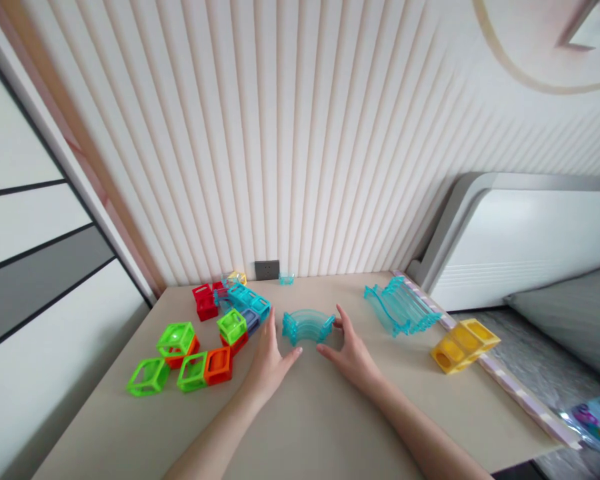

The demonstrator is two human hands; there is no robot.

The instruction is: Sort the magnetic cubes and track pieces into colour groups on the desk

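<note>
Status: the curved track stack (307, 326) lies on the table (330, 413) at centre, unattached to any other piece; the green and orange cubes (195, 363) at 9 o'clock and the blue rail pile (403, 308) at 2 o'clock remain separate (no assembled run is visible). The left hand (270, 360) and right hand (350, 353) flank the stack, fingers spread and released, touching its ends at most. Long axis: 9-to-3 o'clock; arch bulges toward 12 o'clock.

Both forearms cut off by bottom edge. Left hand (269, 360) hides pt of the blue cubes (250, 308). Small clear pieces (286, 279) by the wall too small to tell. Colourful packet (597, 421) cut off at right edge, blurred. Bed (555, 247) only partly in frame.
</note>
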